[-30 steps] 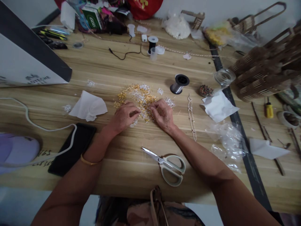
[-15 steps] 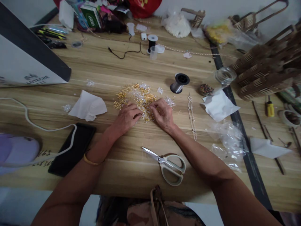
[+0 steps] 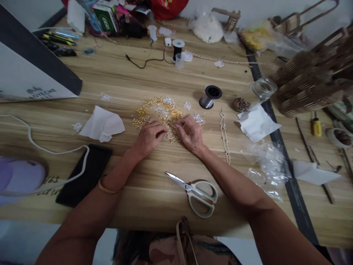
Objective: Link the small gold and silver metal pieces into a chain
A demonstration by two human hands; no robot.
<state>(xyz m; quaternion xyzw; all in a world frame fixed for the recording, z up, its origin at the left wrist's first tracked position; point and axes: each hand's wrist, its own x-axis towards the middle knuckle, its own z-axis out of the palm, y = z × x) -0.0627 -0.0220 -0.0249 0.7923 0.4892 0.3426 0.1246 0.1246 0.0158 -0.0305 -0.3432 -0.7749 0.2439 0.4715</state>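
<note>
A heap of small gold and clear beads (image 3: pixel 161 110) lies in the middle of the wooden table (image 3: pixel 154 81). My left hand (image 3: pixel 148 137) rests at the heap's near edge with its fingers curled and pinched among the beads. My right hand (image 3: pixel 191 133) sits just to the right, its fingertips pinched on something tiny at the heap's edge. What each hand grips is too small to make out. A beaded strand (image 3: pixel 225 137) lies right of my right hand. Scissors (image 3: pixel 195 193) lie shut near the front edge.
A wire spool (image 3: pixel 209 96), a glass jar (image 3: pixel 263 88) and a bead dish (image 3: pixel 241 105) stand behind right. White tissues (image 3: pixel 103 124) (image 3: pixel 256 123), a black phone (image 3: pixel 84 175) with a white cable, a box (image 3: pixel 30 73) at left, wicker baskets (image 3: pixel 311 84) and tools at right.
My left hand has shifted slightly up and right into the bead heap, closer to my right hand. My right hand has barely moved.
</note>
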